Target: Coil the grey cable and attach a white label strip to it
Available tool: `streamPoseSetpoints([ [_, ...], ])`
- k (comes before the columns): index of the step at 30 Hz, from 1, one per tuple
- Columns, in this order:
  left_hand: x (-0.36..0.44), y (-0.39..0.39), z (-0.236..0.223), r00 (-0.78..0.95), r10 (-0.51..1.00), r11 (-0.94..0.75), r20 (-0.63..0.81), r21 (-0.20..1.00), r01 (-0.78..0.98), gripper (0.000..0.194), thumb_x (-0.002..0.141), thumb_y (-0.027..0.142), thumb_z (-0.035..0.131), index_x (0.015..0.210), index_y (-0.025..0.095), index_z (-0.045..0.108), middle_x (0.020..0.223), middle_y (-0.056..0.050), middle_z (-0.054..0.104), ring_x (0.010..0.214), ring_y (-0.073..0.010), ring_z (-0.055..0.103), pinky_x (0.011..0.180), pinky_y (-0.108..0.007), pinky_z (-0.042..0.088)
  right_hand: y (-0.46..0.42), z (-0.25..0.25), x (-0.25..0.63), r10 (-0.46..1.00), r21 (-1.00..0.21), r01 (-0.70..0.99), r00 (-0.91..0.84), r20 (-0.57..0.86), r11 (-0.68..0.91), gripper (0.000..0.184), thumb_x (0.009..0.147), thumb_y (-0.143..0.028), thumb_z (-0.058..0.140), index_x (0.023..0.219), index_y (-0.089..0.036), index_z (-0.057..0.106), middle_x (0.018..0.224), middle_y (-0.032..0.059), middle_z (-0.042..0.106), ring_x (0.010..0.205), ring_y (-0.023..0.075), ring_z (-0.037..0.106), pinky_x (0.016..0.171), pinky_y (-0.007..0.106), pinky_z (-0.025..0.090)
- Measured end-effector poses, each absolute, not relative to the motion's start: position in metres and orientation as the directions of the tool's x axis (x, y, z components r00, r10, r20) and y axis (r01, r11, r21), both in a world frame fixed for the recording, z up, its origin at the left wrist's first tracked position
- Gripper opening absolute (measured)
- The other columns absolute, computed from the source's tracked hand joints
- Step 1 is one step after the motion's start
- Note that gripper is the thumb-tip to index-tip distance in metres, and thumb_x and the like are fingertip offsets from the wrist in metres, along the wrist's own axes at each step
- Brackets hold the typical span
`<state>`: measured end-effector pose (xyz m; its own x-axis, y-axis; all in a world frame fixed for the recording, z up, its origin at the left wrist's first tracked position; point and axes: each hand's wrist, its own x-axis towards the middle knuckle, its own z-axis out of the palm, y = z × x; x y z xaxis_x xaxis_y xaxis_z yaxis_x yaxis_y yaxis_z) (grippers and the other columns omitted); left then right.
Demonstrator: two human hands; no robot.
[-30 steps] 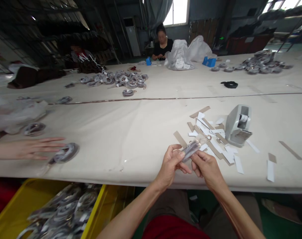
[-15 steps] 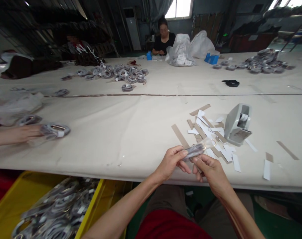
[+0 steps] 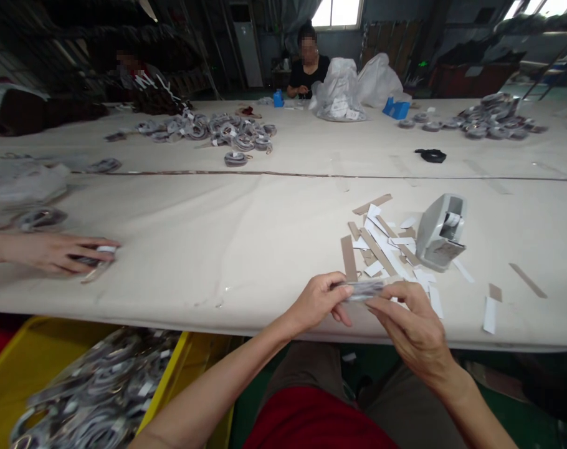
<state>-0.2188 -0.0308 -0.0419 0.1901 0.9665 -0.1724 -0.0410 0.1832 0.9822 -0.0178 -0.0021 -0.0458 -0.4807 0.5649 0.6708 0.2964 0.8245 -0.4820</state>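
Left hand [image 3: 318,300]: closed on left end of grey coil [image 3: 362,290].
Right hand [image 3: 417,318]: at its right end; cannot tell if closed.
Grey coil: over table [image 3: 255,262], near loose strips [image 3: 377,252].

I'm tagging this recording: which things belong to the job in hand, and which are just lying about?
Likely part of the job:
grey wrapped bundle, gripped by the left hand, right hand at its end
paper strips
tape dispenser
yellow crate of similar bundles

Apparently lying about:
black loop
far blue objects
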Motion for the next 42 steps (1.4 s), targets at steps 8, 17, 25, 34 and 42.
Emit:
streamPoseSetpoints([
  [8, -0.216, -0.034, -0.036, 0.338, 0.933, 0.052, -0.125, 0.975, 0.218, 0.031, 0.094, 0.043, 0.048, 0.078, 0.016, 0.048, 0.085, 0.003, 0.044, 0.056, -0.0080, 0.066, 0.045, -0.014, 0.039, 0.004, -0.040, -0.017, 0.721, -0.687, 0.317, -0.537, 0.438, 0.654, 0.007, 0.096, -0.021, 0.057, 0.092, -0.022, 0.062, 0.100, 0.0034, 0.064, 0.095, 0.0192, 0.059, 0.082, 0.032, 0.044],
  [17, -0.211, -0.044, -0.041, 0.386, 0.884, 0.224, -0.265, 0.963, 0.147, 0.023, 0.088, 0.041, 0.057, 0.088, 0.019, 0.052, 0.066, 0.006, 0.048, 0.044, -0.0110, 0.062, 0.034, -0.016, 0.028, 0.001, -0.039, -0.013, 0.856, -0.846, 0.394, -0.501, 0.131, 0.360, 0.015, 0.091, -0.034, 0.061, 0.082, -0.022, 0.061, 0.077, -0.0005, 0.061, 0.076, 0.0178, 0.055, 0.071, 0.032, 0.040],
  [25, -0.208, -0.044, -0.042, 0.352, 0.885, 0.286, -0.305, 0.952, 0.106, 0.019, 0.087, 0.036, 0.056, 0.080, 0.018, 0.052, 0.056, 0.007, 0.048, 0.043, -0.0115, 0.062, 0.038, -0.014, 0.033, 0.008, -0.043, -0.015, 0.863, -0.988, 0.064, -0.483, -0.151, -0.138, 0.047, 0.072, -0.043, 0.081, 0.106, -0.017, 0.062, 0.077, 0.0011, 0.064, 0.068, 0.0163, 0.058, 0.061, 0.028, 0.047],
  [34, -0.209, -0.043, -0.040, 0.336, 0.890, 0.313, -0.309, 0.949, 0.043, 0.014, 0.083, 0.031, 0.058, 0.083, 0.017, 0.059, 0.062, 0.006, 0.056, 0.043, -0.0099, 0.062, 0.041, -0.014, 0.038, 0.007, -0.046, -0.013, 0.825, -0.972, 0.109, -0.553, 0.115, 0.209, 0.017, 0.087, -0.035, 0.069, 0.081, -0.019, 0.070, 0.077, 0.0020, 0.062, 0.073, 0.0164, 0.060, 0.064, 0.027, 0.048],
  [42, -0.209, -0.041, -0.041, 0.389, 0.846, 0.448, -0.364, 0.881, -0.151, 0.023, 0.074, 0.033, 0.062, 0.086, 0.014, 0.062, 0.068, -0.003, 0.068, 0.049, -0.0160, 0.067, 0.042, -0.016, 0.042, 0.012, -0.044, 0.006, 0.464, -0.700, 0.066, -0.791, 0.398, 0.711, 0.031, 0.098, -0.011, 0.050, 0.122, -0.023, 0.065, 0.114, 0.0086, 0.061, 0.105, 0.0168, 0.059, 0.089, 0.027, 0.051],
])
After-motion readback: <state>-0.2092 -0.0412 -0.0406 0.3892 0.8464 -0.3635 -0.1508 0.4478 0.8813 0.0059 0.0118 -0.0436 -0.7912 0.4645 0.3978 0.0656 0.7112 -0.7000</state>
